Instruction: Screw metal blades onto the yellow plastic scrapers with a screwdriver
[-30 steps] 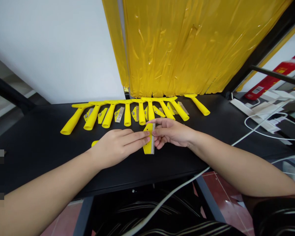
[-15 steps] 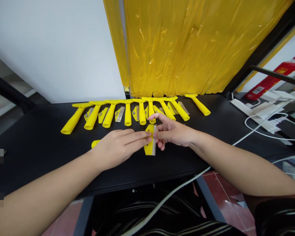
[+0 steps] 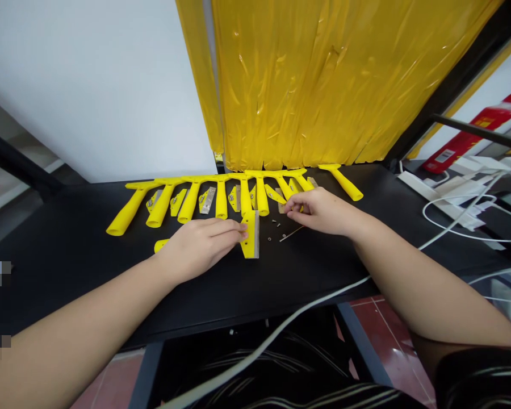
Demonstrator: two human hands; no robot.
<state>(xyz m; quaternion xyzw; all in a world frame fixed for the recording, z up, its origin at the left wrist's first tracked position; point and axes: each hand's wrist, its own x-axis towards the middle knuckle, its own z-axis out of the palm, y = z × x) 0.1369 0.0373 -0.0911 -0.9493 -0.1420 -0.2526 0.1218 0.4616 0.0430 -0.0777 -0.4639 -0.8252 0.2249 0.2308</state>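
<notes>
My left hand (image 3: 204, 241) is closed round a yellow scraper (image 3: 248, 236) held above the black table. Its head has a metal blade along the right side, and the handle's end shows past my palm at left. My right hand (image 3: 309, 207) reaches in at the right side of the scraper row, fingers drawn together; whether anything is between them is hidden. Just below those fingers lie a thin rod (image 3: 292, 233), small screws (image 3: 276, 223) and a nut (image 3: 269, 239). A yellow blade plate (image 3: 275, 195) lies beside the right fingertips.
Several yellow scraper handles (image 3: 128, 211) stand in a row along the table's back, with blade plates (image 3: 206, 200) between them. A white cable (image 3: 323, 292) crosses the table's front. White boxes and strips (image 3: 443, 196) and a red bottle (image 3: 470, 136) are at right.
My right hand has left the scraper's blade and moved up and right toward the row. My left hand, still holding the scraper, has shifted slightly left. Small hardware and the rod are now visible.
</notes>
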